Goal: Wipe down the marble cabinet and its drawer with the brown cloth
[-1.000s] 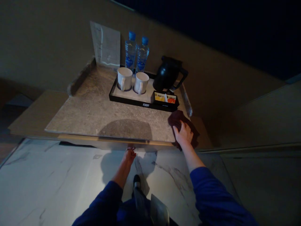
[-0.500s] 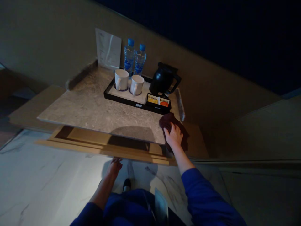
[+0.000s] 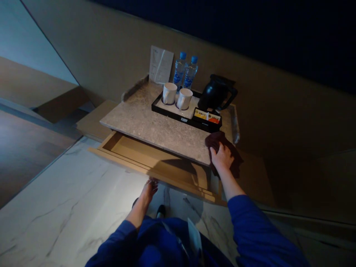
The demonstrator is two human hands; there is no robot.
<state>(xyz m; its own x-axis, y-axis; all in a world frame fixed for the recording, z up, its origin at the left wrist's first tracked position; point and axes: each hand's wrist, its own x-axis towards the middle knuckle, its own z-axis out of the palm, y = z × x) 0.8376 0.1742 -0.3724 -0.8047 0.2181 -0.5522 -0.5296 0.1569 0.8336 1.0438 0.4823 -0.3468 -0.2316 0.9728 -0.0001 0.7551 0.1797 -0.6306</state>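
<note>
My right hand (image 3: 221, 157) grips a dark maroon cloth (image 3: 236, 157), pressed on the right front corner of the stone countertop (image 3: 155, 124). Part of the cloth hangs over the side. Below the counter a wooden drawer (image 3: 122, 160) stands pulled out, its visible inside bare. My left hand (image 3: 149, 188) is at the drawer's front edge with fingers curled against its underside; the fingertips are partly hidden. Behind the cloth sits a black-rimmed tray (image 3: 169, 114) bearing two white mugs (image 3: 169, 93) and a box of sachets (image 3: 207, 116).
A black kettle (image 3: 213, 95) stands at the tray's right end. Two water bottles (image 3: 189, 73) and a leaning white card (image 3: 160, 65) are at the back by the wall. Low stone edging (image 3: 135, 88) borders the counter's left side. Marble flooring (image 3: 69, 193) lies below.
My view has swung left, so everything sits further right in it. The drawer is pulled out further, with more of its inside showing. My right hand stays on the cloth at the corner.
</note>
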